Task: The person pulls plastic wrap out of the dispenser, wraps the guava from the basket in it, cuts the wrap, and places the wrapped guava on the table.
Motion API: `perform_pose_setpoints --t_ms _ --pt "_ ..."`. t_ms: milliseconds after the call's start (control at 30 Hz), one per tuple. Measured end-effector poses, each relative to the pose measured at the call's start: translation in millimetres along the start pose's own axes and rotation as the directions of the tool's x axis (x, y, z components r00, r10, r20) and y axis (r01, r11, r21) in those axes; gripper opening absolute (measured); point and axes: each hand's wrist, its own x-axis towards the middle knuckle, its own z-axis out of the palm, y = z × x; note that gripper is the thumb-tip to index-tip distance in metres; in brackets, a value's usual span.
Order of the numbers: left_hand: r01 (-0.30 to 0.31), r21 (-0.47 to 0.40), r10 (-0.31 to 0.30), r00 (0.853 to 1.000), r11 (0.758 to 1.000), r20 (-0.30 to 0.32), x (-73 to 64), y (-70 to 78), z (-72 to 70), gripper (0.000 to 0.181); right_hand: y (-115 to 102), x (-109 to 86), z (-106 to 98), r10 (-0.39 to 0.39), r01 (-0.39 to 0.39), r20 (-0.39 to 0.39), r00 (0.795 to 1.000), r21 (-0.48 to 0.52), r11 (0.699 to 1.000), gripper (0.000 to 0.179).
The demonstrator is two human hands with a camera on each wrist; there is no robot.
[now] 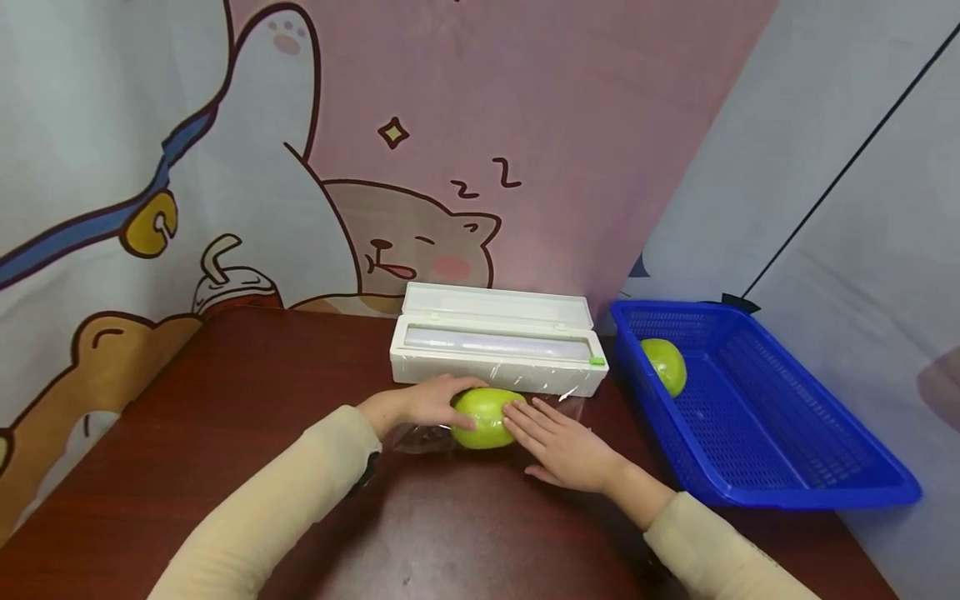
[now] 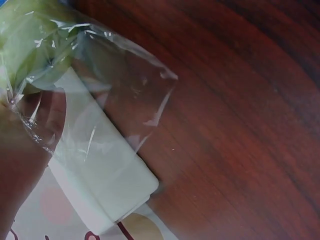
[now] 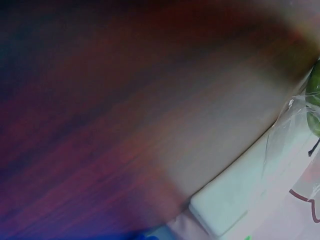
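Note:
A round yellow-green fruit (image 1: 486,421) is on the brown table in front of the white box, with clear plastic film (image 1: 423,439) around it. My left hand (image 1: 429,402) grips its left side, thumb in front and fingers over the top. On the other side, straight fingers of my right hand (image 1: 570,452) rest against the fruit and film. Loose film (image 2: 130,65) sticks out beyond the fruit in the left wrist view. At the right wrist view's edge, the fruit (image 3: 313,97) shows a short dark stem under the film.
Behind the fruit stands a white cling film box (image 1: 495,372), lid raised, with a film roll (image 1: 487,342) inside and a green slider on its edge. To the right is a blue plastic basket (image 1: 810,498) holding another green fruit (image 1: 665,367). A cartoon-printed cloth hangs behind the table.

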Motion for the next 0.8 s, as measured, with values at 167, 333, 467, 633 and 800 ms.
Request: perform_pose_setpoints --t_ms 167,333,467,633,800 --pt "-0.017 -0.037 0.018 0.999 0.999 0.032 2.0 -2.0 -1.1 0.064 6.8 -3.3 2.1 -0.01 0.009 -0.035 0.999 -0.034 0.999 0.094" --pt "-0.02 -0.058 0.023 0.998 0.998 0.066 3.2 -3.0 -4.0 0.063 10.6 -10.3 2.3 0.015 -0.015 -0.045 0.999 0.002 1.0 0.088" --pt "-0.001 -0.068 0.007 0.997 0.998 0.08 4.0 -3.9 -5.5 0.062 6.6 -11.3 -2.7 0.079 -0.078 -0.071 0.994 0.023 0.997 0.081" --pt "-0.012 -0.07 0.016 0.998 0.997 0.063 4.7 -4.0 -6.7 0.063 -12.1 -0.3 -15.9 0.002 0.006 -0.231 0.973 0.031 1.0 0.058" --pt "-0.03 -0.095 0.033 0.999 0.995 0.029 4.9 -4.8 -7.5 0.068 -15.9 5.0 -10.3 0.007 -0.006 -0.083 0.997 0.018 1.0 0.063"
